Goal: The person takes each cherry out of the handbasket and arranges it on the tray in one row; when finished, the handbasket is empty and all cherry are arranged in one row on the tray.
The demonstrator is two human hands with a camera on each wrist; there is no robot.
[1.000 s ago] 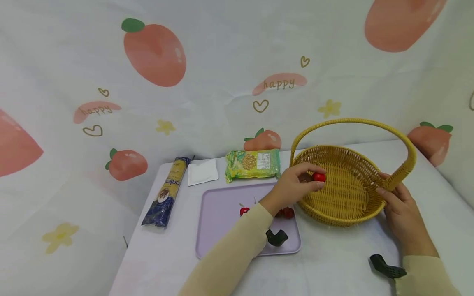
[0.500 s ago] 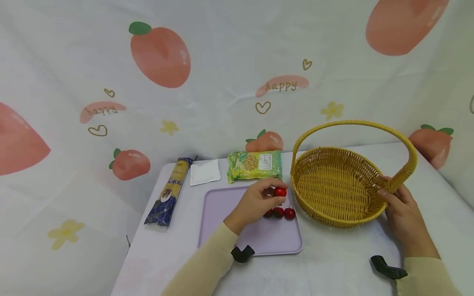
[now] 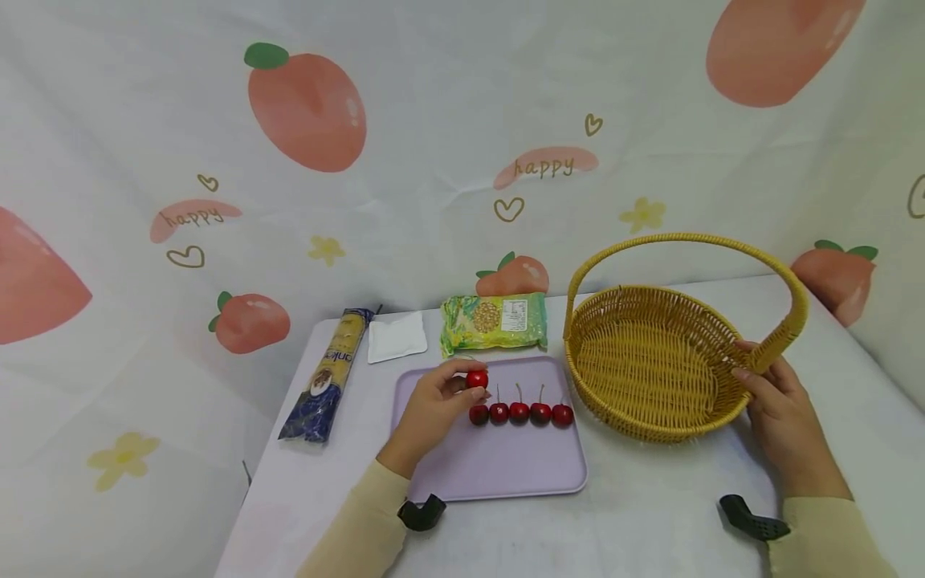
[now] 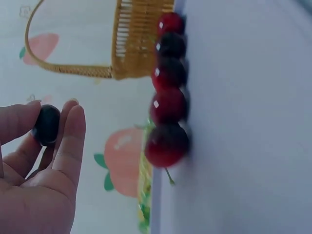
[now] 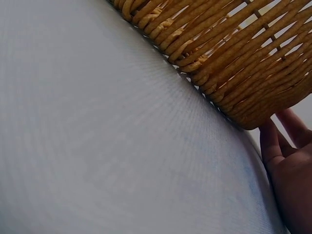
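My left hand (image 3: 428, 411) pinches a red cherry (image 3: 476, 380) between thumb and fingers, over the purple tray (image 3: 499, 474). In the left wrist view that held cherry (image 4: 47, 125) looks dark and stands apart from the others. Several more cherries (image 3: 519, 413) lie in a row across the tray, most with stems pointing to the back. At the right, my right hand (image 3: 784, 417) grips the rim of a yellow wicker basket (image 3: 654, 369) beside the foot of its tall handle. The right wrist view shows fingers (image 5: 270, 141) at the woven side; the fingertips are partly hidden.
Behind the tray lies a green and yellow packet (image 3: 495, 323), with a white square packet (image 3: 397, 337) to its left. A long blue and gold package (image 3: 328, 377) lies along the table's left side. A printed cloth (image 3: 433, 120) hangs at the back.
My left hand has moved left from over the basket to above the tray's left part, still holding the cherry. My right hand stays at the basket rim.
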